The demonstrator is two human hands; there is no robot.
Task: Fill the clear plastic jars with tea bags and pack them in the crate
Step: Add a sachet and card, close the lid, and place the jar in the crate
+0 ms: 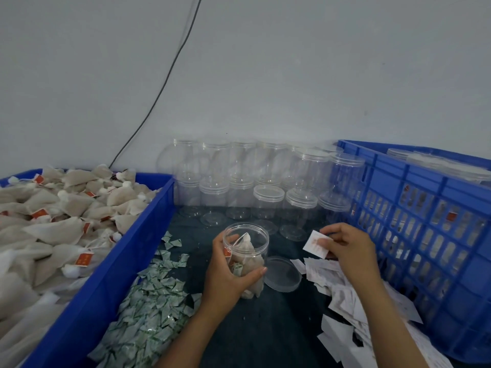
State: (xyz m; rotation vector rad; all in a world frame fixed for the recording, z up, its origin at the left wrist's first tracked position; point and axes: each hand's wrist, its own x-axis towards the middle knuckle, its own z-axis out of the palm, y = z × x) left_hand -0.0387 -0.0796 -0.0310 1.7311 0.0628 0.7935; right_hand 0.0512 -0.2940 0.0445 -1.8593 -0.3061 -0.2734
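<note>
My left hand point(228, 274) grips an open clear jar point(247, 251) that stands on the dark surface, with tea bags point(248, 257) inside. Its clear lid point(283, 273) lies flat just right of it. My right hand point(348, 251) pinches a small white paper slip point(316, 244) above a heap of slips point(345, 301). A blue bin point(148, 235) at left is heaped with tea bags point(53, 221) bearing red tags. The blue slatted crate point(425, 235) stands at right with capped jars point(438, 163) inside.
Stacked empty lidded jars point(268, 181) line the wall behind the work spot. A pile of small green-white sachets point(151, 309) lies beside the bin. A black cable point(164, 83) runs down the grey wall.
</note>
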